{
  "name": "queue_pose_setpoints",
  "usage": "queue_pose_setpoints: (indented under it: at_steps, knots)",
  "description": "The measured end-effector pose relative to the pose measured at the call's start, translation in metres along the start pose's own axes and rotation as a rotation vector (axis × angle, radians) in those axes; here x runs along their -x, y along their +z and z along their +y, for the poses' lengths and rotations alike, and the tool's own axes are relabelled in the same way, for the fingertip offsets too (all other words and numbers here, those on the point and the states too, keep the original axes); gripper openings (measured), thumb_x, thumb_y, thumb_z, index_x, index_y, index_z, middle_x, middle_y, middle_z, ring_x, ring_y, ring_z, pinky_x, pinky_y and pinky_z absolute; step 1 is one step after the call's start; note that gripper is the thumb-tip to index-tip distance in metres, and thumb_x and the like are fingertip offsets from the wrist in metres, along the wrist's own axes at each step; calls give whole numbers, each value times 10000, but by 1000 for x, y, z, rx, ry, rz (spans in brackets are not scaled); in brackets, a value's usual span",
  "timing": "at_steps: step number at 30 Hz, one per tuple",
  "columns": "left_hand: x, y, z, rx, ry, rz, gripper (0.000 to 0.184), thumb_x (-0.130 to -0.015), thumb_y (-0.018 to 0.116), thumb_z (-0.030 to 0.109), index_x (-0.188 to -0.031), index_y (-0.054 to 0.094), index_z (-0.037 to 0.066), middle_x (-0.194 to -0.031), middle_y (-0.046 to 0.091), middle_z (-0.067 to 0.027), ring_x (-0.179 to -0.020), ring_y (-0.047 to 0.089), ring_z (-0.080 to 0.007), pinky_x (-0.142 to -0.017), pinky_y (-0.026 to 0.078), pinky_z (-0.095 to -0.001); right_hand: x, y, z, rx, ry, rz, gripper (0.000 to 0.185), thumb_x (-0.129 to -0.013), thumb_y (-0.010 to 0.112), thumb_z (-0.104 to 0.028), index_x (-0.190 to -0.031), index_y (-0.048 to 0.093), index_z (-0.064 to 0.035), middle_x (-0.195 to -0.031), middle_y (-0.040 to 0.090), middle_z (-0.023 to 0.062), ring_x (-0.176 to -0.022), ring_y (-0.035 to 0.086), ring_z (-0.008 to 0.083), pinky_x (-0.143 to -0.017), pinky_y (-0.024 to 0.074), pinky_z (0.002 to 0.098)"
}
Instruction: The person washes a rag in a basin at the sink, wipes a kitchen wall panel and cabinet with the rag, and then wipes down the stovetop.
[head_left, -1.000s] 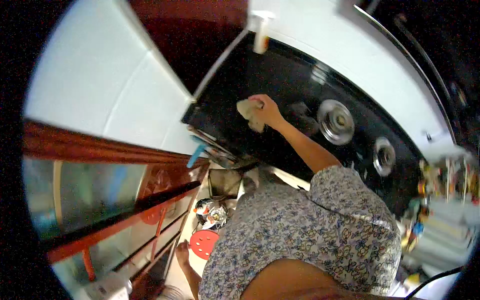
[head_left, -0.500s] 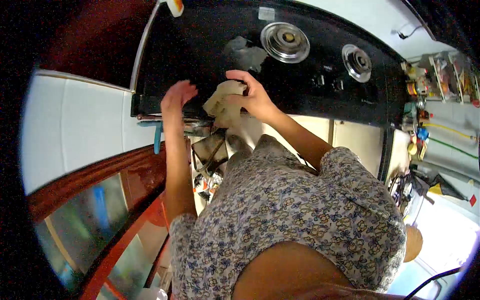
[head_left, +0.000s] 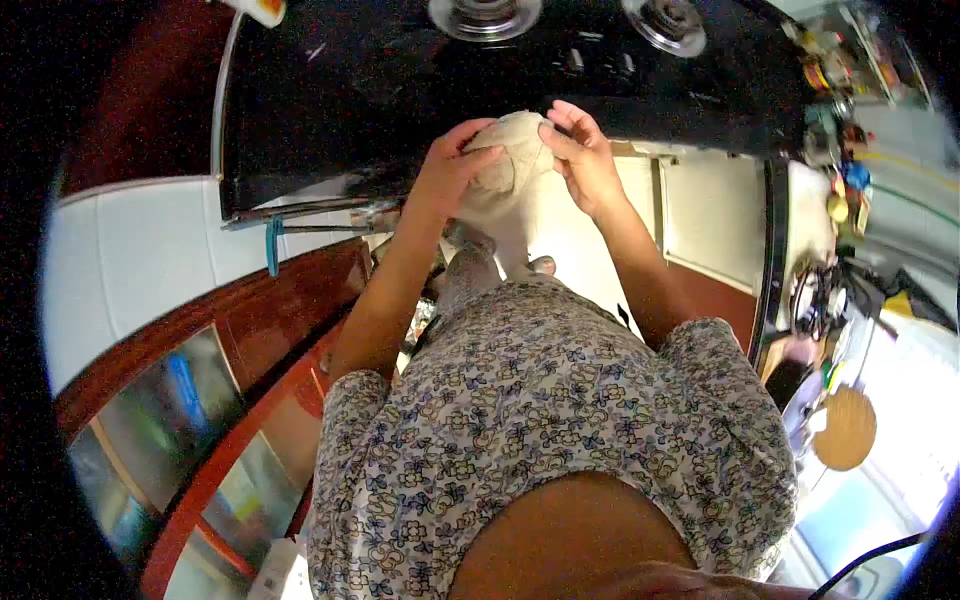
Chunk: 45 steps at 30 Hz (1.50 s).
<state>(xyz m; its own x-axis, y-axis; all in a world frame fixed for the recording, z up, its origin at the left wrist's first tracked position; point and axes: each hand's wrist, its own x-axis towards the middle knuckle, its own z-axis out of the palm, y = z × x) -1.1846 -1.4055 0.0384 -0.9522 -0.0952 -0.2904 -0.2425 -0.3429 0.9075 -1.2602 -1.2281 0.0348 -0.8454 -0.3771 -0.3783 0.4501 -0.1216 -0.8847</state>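
A beige cloth (head_left: 510,160), bunched and folded, is between my two hands above the front edge of the black stove top (head_left: 370,120). My left hand (head_left: 450,170) grips its left side, with the thumb lying across the front. On the right side, my right hand (head_left: 588,160) pinches the edge of the cloth between thumb and fingers. The fingers behind the cloth are partly hidden.
Two metal burners (head_left: 485,15) sit at the far side of the stove. A teal strip-like object (head_left: 273,247) hangs by its left front edge. Red-brown cabinets (head_left: 290,320) with glass panes stand at left; a round wooden board (head_left: 845,428) is at right.
My left hand has moved in from the left and taken hold of the cloth, which only my right hand held before. The view has tilted down, and the pale patch near the burner no longer shows.
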Motion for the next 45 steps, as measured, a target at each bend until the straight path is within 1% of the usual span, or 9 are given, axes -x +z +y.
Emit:
queue_pose_setpoints:
  at_steps: [7,12,16,19,21,23,32,41,45]
  knots:
    - [4,93,-23,-224,121,-302,452,-737,618,46,-1186,571,64,-1076,611,-65,-973,566,-147,-856,436,-266,73,-91,0,-441,313,-204,524,-944,405,-477,-1339,384,-134,-1306,484,44,-1162,486,195,-927,422,384]
    - [-47,26,-38,-606,322,-85,454,-747,686,131,-1186,572,109,-1163,563,-85,-1065,538,-220,-882,442,-340,111,-192,35,-607,-118,-71,419,-900,474,-342,-1211,497,-62,-1143,573,110,-1070,542,261,-930,448,419]
    - [-112,-125,-48,-1200,412,386,549,-772,693,319,-1260,516,140,-1338,445,-146,-1210,448,-319,-982,382,-451,158,-202,-3,-601,91,759,441,-896,418,-403,-1198,517,-97,-1158,565,102,-1053,548,264,-938,439,431]
    - [-138,-173,-39,-1399,298,552,740,-747,682,490,-1373,382,230,-1444,295,-154,-1296,326,-367,-1016,329,-505,199,-310,55,-899,-154,110,433,-904,400,-400,-1181,527,-93,-1140,572,116,-1033,552,302,-881,461,468]
    - [-149,-184,-29,-1504,209,541,848,-715,677,572,-1416,290,293,-1490,196,-143,-1331,247,-399,-1013,301,-562,195,-259,26,-743,-30,886,436,-909,382,-393,-1176,529,-81,-1094,587,125,-1003,563,314,-839,474,493]
    - [-164,-178,-25,-1643,87,442,935,-679,672,634,-1437,203,352,-1518,104,-123,-1350,174,-431,-992,281,-629,185,-257,32,-718,-25,898,442,-910,371,-394,-1179,526,-80,-1113,576,133,-1020,554,318,-863,457,509]
    - [-211,-194,-27,-1445,58,469,659,-764,631,548,-1303,477,202,-1423,333,-161,-1275,306,-438,-920,351,-642,84,-124,-8,-442,108,783,511,-907,368,-440,-1284,477,-111,-1261,510,116,-1162,481,316,-970,387,518]
    - [-155,-280,85,409,189,545,507,-872,580,392,-1219,528,26,-1209,573,-132,-1070,561,-308,-940,452,-438,63,-119,-7,-571,103,780,438,-905,416,-369,-1219,532,-86,-1205,556,114,-1115,515,315,-950,406,513]
    - [-71,-260,150,420,394,562,564,-854,594,459,-1262,498,81,-1225,555,-90,-1093,544,-274,-914,443,-454,45,-124,3,-588,115,673,430,-903,425,-361,-1212,536,-83,-1215,546,124,-1120,508,321,-952,402,516]
